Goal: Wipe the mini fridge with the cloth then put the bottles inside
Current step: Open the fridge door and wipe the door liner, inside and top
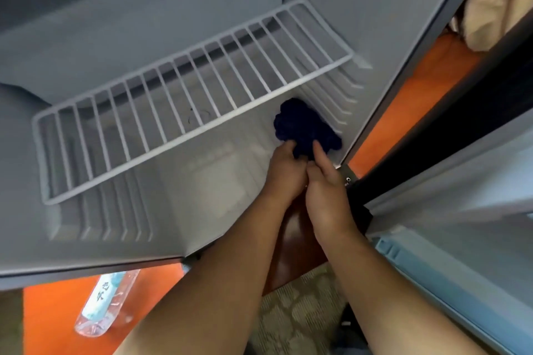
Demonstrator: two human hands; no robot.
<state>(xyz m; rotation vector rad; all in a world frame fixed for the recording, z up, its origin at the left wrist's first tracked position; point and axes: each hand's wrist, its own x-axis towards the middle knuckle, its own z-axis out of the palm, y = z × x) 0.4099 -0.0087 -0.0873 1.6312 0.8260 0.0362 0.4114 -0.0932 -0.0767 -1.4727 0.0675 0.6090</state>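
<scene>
The mini fridge [202, 187] stands open with a white interior and a white wire shelf [184, 95] across it. A dark blue cloth [305, 124] is bunched on the fridge floor in the right front corner, under the shelf's right end. My left hand [285, 170] and my right hand [326, 190] are side by side at its near edge, and both hold the cloth with their fingers. A clear water bottle [106, 302] with a pale blue label lies on the orange surface below the fridge's front edge, at the lower left.
The fridge door [461, 210] hangs open on the right, its inner side pale blue. An orange surface [418, 95] shows beside and under the fridge. A brown wooden piece [294, 253] and patterned carpet [297, 311] lie below my forearms.
</scene>
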